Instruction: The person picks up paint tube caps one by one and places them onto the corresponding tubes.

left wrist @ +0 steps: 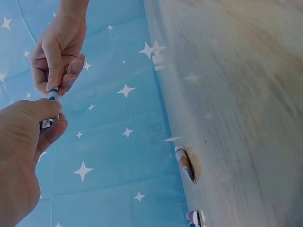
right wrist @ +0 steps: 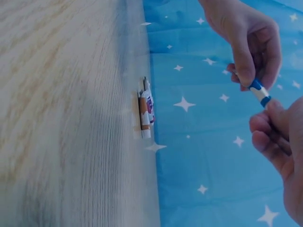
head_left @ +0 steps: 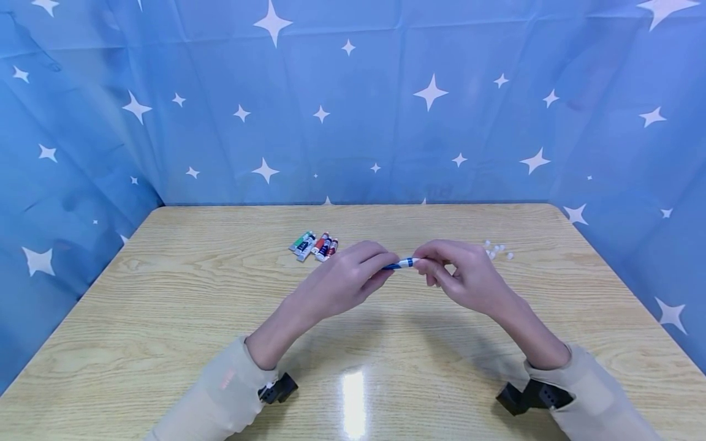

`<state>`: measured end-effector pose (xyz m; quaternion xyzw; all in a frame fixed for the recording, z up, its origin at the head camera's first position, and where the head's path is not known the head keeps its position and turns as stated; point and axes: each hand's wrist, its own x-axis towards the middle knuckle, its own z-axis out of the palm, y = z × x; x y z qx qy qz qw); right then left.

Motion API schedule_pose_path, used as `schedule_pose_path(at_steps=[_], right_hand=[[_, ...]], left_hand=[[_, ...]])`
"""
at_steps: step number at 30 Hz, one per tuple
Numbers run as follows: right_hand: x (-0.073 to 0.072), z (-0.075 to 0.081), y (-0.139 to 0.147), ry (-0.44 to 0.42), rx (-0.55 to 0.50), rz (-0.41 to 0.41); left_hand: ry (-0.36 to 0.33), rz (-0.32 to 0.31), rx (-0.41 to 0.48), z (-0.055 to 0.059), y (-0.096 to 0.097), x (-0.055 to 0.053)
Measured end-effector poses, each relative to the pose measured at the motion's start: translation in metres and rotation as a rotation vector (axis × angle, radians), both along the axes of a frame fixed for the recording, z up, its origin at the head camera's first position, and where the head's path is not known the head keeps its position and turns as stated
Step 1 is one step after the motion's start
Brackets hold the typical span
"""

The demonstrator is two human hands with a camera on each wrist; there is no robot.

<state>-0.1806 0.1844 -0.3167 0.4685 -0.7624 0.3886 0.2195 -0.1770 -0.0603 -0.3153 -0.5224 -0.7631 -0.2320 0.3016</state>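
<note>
Above the middle of the table, a blue and white paint tube (head_left: 405, 263) is held between both hands. My left hand (head_left: 345, 277) grips its body, hiding much of it. At the other end, my right hand (head_left: 470, 278) pinches the tip between thumb and forefinger, so whether a cap is there is hidden. The right wrist view shows the tube's blue and white band (right wrist: 260, 93) between the two hands. Behind my left hand lie several paint tubes (head_left: 320, 245) with green, blue, orange and red labels.
Several small white caps (head_left: 497, 248) lie on the wooden table (head_left: 165, 294) behind my right hand. A blue curtain (head_left: 353, 141) with white stars hangs along the table's back edge and both sides.
</note>
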Motion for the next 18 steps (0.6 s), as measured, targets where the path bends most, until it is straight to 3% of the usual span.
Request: schedule_pose_path(at_steps=[8,18], right_hand=[[-0.0004,-0.0025,-0.0023,-0.034,-0.027,-0.013],[0.0008,-0.0041,-0.0052,-0.035,-0.041,-0.059]], left_hand=[[-0.064,0.023,0.013,0.0013,-0.0010,-0.0022],[-0.079,0.059,0.046,-0.0005,-0.0014,-0.0036]])
